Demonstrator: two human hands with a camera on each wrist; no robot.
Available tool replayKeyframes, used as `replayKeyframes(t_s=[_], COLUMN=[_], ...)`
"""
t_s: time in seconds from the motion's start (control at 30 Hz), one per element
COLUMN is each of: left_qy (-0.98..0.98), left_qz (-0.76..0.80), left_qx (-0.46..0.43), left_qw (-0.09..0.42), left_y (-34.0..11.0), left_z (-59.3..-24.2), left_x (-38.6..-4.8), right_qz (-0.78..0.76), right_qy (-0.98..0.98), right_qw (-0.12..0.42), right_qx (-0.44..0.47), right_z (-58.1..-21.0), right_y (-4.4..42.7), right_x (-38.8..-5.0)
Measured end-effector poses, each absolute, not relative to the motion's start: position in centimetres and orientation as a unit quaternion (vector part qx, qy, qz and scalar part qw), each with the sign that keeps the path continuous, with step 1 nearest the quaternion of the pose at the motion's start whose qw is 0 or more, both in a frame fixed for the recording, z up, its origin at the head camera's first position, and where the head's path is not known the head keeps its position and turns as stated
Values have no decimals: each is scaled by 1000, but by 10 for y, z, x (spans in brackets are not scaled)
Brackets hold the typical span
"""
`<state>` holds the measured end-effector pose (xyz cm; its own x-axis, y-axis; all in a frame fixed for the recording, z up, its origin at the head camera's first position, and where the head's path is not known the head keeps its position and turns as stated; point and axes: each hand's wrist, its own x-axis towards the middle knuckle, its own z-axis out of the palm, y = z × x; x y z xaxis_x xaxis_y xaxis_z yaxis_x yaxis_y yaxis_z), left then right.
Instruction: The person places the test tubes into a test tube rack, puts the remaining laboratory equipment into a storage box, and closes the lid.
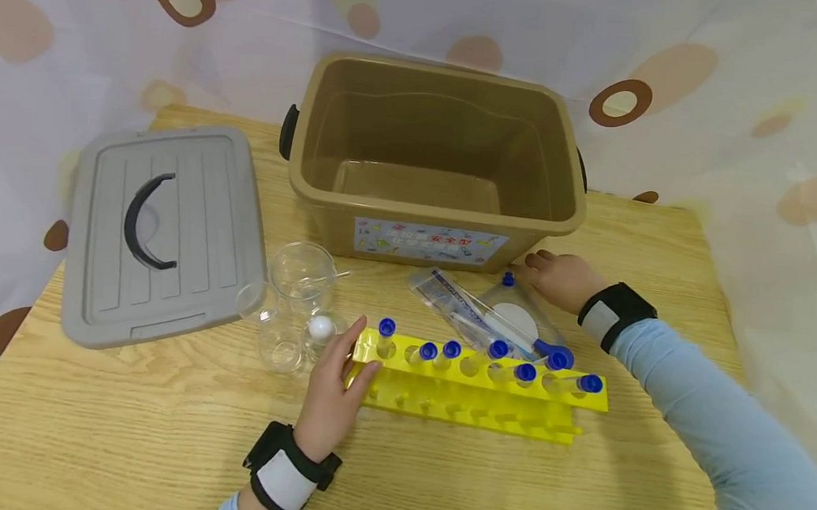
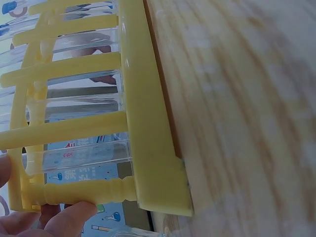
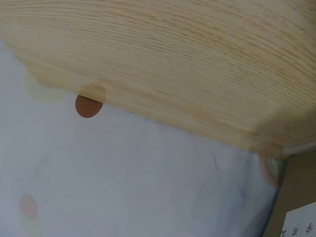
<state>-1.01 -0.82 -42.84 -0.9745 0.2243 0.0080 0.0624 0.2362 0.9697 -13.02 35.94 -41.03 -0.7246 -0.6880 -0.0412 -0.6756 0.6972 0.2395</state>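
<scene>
Currently, the left hand (image 1: 331,392) pinches the nine-o'clock end of the yellow tube rack (image 1: 471,380), at six o'clock from the box (image 1: 433,208); whether the right hand (image 1: 565,282), at four, grips anything is unclear. Lifting one end could spill tubes (image 1: 385,340).

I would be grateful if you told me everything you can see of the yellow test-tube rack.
The yellow rack looks like plastic. It has a perforated top strip and a base bearing a row of pegs. It appears to stand upright on the wooden table, in front of the tan box. Several clear, blue-capped tubes sit in it, some leaning. The person's left hand grips its left end; the right hand does not touch it.
</scene>
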Motion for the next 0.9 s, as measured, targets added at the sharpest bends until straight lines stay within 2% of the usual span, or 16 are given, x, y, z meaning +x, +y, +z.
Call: replayKeyframes(t_s=[0.27, 0.47, 0.73, 0.8, 0.9], left_qy=[789, 791, 789, 789, 788], left_qz=[604, 602, 604, 605, 605], left_qx=[94, 93, 95, 96, 96], left_qw=[57, 56, 55, 56, 56], left_y=[-9, -8, -8, -8, -8], left_z=[-427, -426, -427, -427, -427], left_x=[-9, -10, -9, -9, -9], right_qz=[-105, -111, -132, -127, -95], right_qy=[-909, -904, -904, -906, -912], right_qw=[51, 24, 16, 30, 79], right_qx=[401, 413, 406, 403, 392], right_z=[-420, -420, -416, -413, -410], right_y=[358, 358, 363, 366, 371], right_x=[-134, -134, -128, -124, -119])
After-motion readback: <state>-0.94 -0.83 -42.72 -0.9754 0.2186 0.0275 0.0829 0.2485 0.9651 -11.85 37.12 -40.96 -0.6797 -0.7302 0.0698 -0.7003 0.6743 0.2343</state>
